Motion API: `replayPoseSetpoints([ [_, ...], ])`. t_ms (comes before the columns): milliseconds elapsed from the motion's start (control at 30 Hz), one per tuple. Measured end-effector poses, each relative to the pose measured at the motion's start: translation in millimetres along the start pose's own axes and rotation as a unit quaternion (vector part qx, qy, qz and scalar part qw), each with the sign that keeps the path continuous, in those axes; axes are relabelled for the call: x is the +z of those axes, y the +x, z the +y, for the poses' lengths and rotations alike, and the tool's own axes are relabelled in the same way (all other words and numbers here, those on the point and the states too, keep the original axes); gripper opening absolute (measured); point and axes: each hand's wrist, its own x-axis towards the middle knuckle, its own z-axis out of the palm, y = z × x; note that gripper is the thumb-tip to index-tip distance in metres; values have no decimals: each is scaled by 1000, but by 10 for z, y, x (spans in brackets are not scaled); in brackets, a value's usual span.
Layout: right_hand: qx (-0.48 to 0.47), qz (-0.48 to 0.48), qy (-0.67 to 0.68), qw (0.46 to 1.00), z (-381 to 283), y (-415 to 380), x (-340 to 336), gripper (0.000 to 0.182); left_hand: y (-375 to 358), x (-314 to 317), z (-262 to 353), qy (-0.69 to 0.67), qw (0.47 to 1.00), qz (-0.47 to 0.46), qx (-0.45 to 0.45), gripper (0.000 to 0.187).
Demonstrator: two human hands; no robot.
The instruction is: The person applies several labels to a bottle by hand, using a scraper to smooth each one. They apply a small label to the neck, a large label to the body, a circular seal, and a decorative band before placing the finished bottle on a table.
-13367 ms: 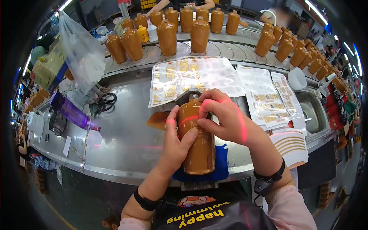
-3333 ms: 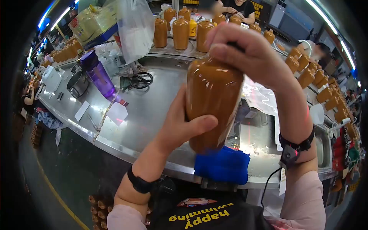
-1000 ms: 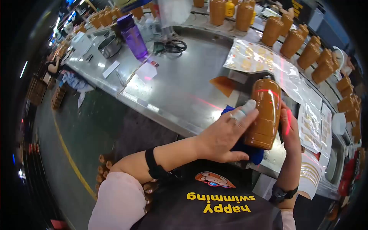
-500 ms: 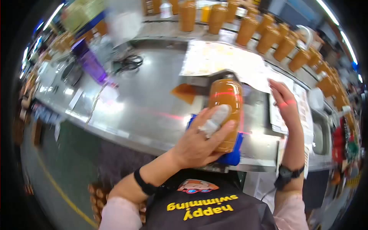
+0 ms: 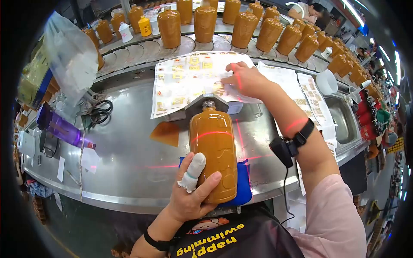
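At the near edge of the shiny metal table (image 5: 124, 172), the left hand (image 5: 186, 202) is wrapped around the low end of a brown bottle (image 5: 217, 150), with its thumb on top and a white wrap (image 5: 196, 167) on one finger. The bottle leans back over a blue cloth (image 5: 244, 182), its neck pointing away. It looks hard and smooth, so it may slip or roll, and a knock could chip or break it. It is likely a bit heavy. The wide body seems the best place to hold, since the thin neck gives less to grab. That neck sits at a dark holder (image 5: 222, 105). A flat orange-brown piece (image 5: 166, 133) lies just left of the bottle. Past that, the right hand (image 5: 247, 81) is well apart from the left, over a white sheet of gold stickers (image 5: 176, 88). Its fingers are bent, but I cannot tell if they pinch anything. Farther back, more brown bottles (image 5: 205, 25) stand along a curved conveyor belt (image 5: 137, 53).
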Motion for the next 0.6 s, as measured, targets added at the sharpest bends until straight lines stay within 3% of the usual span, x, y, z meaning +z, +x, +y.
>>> replayPoseSetpoints([
  [200, 136, 14, -64, 989, 449, -375, -31, 27, 5, 40, -38, -19, 1000, 3, 19, 68],
  [233, 157, 69, -42, 984, 480, -425, -65, 22, 10, 36, -20, -17, 1000, 2, 21, 68],
  [333, 256, 181, 49, 948, 806, -230, 342, 34, 5, 39, -16, -5, 1000, 2, 22, 67],
  [367, 274, 127, 122, 946, 827, -148, 350, 44, 4, 39, -18, 2, 1000, 3, 22, 67],
  [467, 288, 118, 275, 910, 822, -153, 431, 43, -10, 45, -24, 7, 1000, 5, 24, 67],
  [600, 221, 270, 182, 919, 910, -217, 500, 28, -90, 50, -18, 19, 1000, 5, 4, 70],
])
